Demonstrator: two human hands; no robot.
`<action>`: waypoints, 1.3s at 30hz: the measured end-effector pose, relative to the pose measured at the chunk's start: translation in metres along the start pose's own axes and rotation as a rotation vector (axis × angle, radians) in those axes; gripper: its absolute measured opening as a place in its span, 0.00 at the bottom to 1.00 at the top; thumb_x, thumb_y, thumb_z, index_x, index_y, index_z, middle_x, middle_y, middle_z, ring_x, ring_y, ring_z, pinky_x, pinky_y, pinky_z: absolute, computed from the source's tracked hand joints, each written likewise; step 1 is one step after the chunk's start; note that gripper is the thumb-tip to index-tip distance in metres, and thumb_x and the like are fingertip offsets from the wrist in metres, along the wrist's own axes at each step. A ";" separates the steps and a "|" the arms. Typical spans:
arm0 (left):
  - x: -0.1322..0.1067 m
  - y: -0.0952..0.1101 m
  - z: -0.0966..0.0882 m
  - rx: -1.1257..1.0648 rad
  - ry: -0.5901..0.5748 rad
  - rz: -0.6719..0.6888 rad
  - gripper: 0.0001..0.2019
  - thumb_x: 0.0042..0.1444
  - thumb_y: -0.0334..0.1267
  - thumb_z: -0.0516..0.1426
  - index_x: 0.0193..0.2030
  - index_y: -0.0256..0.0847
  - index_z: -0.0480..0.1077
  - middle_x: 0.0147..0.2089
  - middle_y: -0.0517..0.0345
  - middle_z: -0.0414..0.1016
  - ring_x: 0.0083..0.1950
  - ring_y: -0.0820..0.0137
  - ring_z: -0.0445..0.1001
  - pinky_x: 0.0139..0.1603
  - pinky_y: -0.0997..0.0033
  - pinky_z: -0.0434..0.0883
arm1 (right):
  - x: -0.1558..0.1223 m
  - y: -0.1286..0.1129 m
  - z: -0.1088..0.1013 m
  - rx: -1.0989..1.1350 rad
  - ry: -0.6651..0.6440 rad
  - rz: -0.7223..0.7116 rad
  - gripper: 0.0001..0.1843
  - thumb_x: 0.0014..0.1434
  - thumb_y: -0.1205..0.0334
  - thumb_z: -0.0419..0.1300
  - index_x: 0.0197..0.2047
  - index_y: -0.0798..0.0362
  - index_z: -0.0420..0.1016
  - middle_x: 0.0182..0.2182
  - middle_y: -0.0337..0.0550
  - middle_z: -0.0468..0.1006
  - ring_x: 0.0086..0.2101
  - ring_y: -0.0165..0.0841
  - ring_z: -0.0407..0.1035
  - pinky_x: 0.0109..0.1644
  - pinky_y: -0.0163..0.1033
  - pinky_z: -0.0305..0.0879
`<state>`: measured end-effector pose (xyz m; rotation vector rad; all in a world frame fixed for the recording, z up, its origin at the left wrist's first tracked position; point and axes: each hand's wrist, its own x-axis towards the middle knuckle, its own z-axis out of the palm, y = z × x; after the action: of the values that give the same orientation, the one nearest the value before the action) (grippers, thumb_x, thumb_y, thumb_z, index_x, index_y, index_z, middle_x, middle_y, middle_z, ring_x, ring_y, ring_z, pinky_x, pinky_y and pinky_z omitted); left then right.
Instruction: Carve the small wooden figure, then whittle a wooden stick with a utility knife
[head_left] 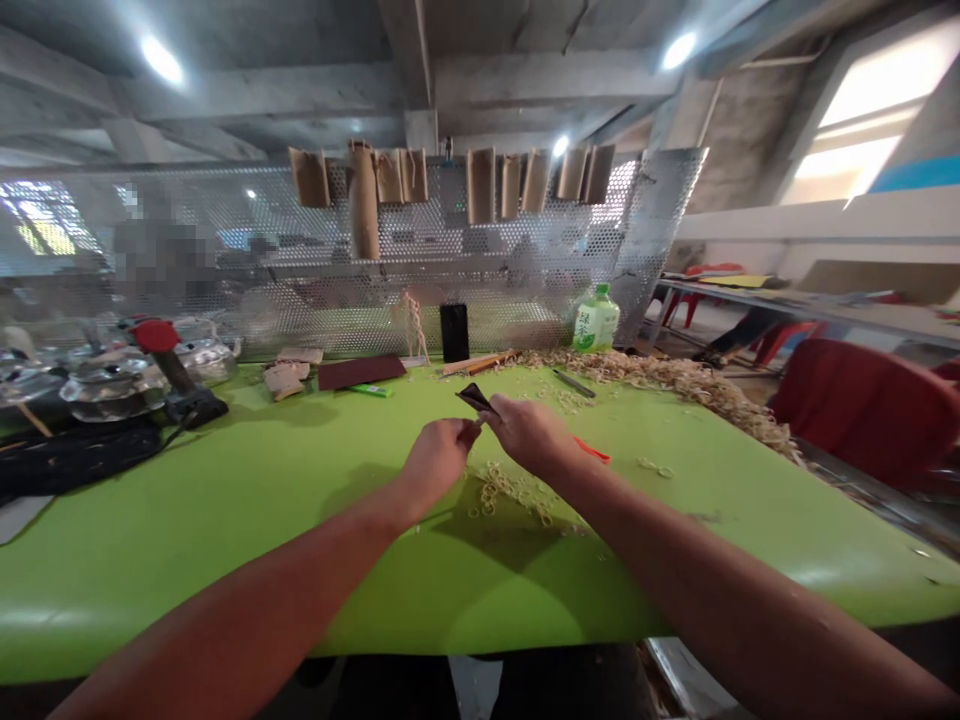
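My right hand (527,432) pinches a folded dark sheet (473,397), probably abrasive paper, above the green table (225,560). My left hand (439,460) is raised just left of it, with its fingertips closed close to the sheet's lower edge. A tiny pale bit (478,423) shows where the hands meet, but the fingers hide what it is. Curled pale wood shavings (510,490) lie on the tabletop beneath my hands. A small orange-red piece (592,449) sits just beyond my right wrist.
A long bank of wood shavings (660,378) runs along the table's far right. A dark sheet (361,372), an upright black phone (454,332), and a green-capped bottle (596,320) stand near a perforated metal screen (375,290). Metal equipment (112,380) sits far left.
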<state>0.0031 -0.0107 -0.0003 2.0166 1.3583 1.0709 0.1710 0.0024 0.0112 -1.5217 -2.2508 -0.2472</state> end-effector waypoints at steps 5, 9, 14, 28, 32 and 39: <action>0.004 0.000 -0.005 -0.094 0.026 -0.093 0.20 0.58 0.49 0.55 0.20 0.40 0.63 0.17 0.64 0.58 0.21 0.75 0.53 0.25 0.71 0.48 | -0.002 0.001 -0.004 -0.049 0.018 -0.033 0.21 0.70 0.50 0.44 0.43 0.54 0.73 0.26 0.46 0.77 0.24 0.31 0.65 0.27 0.38 0.41; 0.006 -0.003 -0.010 -0.222 0.044 -0.172 0.21 0.57 0.52 0.57 0.21 0.39 0.64 0.16 0.66 0.54 0.19 0.77 0.49 0.23 0.72 0.45 | -0.004 0.003 -0.006 -0.032 0.026 -0.032 0.21 0.70 0.50 0.44 0.44 0.53 0.74 0.25 0.45 0.76 0.22 0.30 0.61 0.27 0.37 0.40; 0.012 -0.005 -0.025 -0.477 0.110 -0.250 0.14 0.56 0.47 0.59 0.30 0.37 0.71 0.19 0.68 0.56 0.17 0.80 0.48 0.20 0.75 0.44 | 0.002 0.014 -0.004 -0.030 0.012 0.025 0.21 0.68 0.50 0.47 0.42 0.53 0.76 0.23 0.44 0.74 0.20 0.29 0.57 0.27 0.37 0.41; 0.011 -0.010 -0.016 -0.394 0.131 -0.161 0.16 0.56 0.50 0.58 0.32 0.36 0.72 0.20 0.67 0.56 0.18 0.79 0.48 0.21 0.75 0.45 | -0.001 0.013 -0.011 0.114 0.143 -0.013 0.22 0.68 0.47 0.46 0.36 0.54 0.73 0.22 0.42 0.71 0.21 0.29 0.55 0.27 0.37 0.39; 0.001 -0.004 -0.004 -0.189 0.065 -0.073 0.17 0.58 0.49 0.55 0.27 0.37 0.71 0.20 0.64 0.58 0.21 0.76 0.52 0.24 0.73 0.49 | 0.000 0.006 -0.007 0.053 0.101 -0.021 0.22 0.69 0.48 0.45 0.38 0.54 0.74 0.24 0.45 0.75 0.22 0.30 0.58 0.28 0.38 0.39; -0.001 -0.005 0.009 -0.001 -0.027 -0.055 0.17 0.60 0.45 0.52 0.25 0.38 0.68 0.20 0.61 0.62 0.23 0.73 0.56 0.26 0.70 0.50 | 0.000 0.005 -0.004 -0.017 0.051 0.010 0.21 0.69 0.49 0.45 0.40 0.53 0.74 0.25 0.46 0.76 0.22 0.31 0.60 0.28 0.38 0.39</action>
<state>0.0079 -0.0093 -0.0096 1.9750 1.3910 1.0168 0.1771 0.0028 0.0146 -1.5173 -2.2062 -0.2997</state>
